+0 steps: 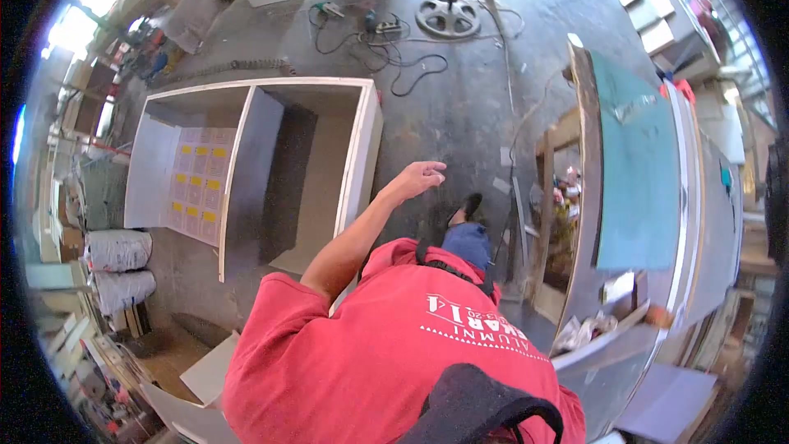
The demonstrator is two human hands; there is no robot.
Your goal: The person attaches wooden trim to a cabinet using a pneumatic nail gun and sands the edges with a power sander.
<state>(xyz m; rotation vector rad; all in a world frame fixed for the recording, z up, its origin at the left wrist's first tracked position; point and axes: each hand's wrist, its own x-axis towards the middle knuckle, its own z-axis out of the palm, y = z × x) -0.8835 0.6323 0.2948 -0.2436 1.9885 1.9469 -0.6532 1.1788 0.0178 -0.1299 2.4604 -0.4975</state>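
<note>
the left hand [417,178] is out in the middle of the frame, over the gray floor [444,127]. its fingers are loose and a little apart, pointing to the right, and they are not closed on a thing. the right hand does not show, so i cannot tell how its fingers are. the thing nearest the left hand is a big box [364,136], on the left side of the frame. the arm goes by the box's lower right corner, and i cannot tell if they touch. the box has pale edges and a wall [249,144] in the middle. the left part shows a sheet [197,181] with yellow marks in rows. below the hand are a dark shoe [467,207], blue pants [467,242] and a red shirt [353,353]. at the top of the frame, a tool [390,26] and a dark cord [419,74] lie near a round stand [448,18]. a blue-green board [637,164] is on the right, and a silver bag [119,251] is at the far left.
</note>
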